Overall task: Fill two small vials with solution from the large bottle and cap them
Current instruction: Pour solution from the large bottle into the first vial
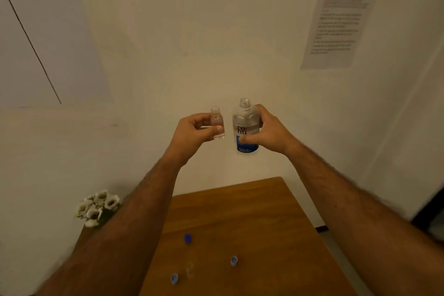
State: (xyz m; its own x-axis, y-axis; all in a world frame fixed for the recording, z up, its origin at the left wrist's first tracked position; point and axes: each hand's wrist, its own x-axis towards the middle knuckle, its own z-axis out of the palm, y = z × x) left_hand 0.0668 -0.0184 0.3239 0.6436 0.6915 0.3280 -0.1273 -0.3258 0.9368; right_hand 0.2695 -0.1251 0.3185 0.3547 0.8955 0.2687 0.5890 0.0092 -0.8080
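Observation:
My left hand [192,133] holds a small clear vial [217,124] upright and uncapped, raised high in front of the wall. Beside it, my right hand [266,131] grips the large clear bottle [245,125] with a blue label, also upright and open at the neck. The two containers are a short gap apart. Down on the wooden table [252,218] stands a second clear vial [189,269], faint and blurred. Three blue caps lie around it: one [188,238] behind, one [174,279] at the front left, one [234,260] to the right.
A bunch of white flowers [97,206] sits at the table's back left corner, close to my left forearm. A printed sheet [341,14] hangs on the wall at upper right. The table's right edge drops to a grey floor.

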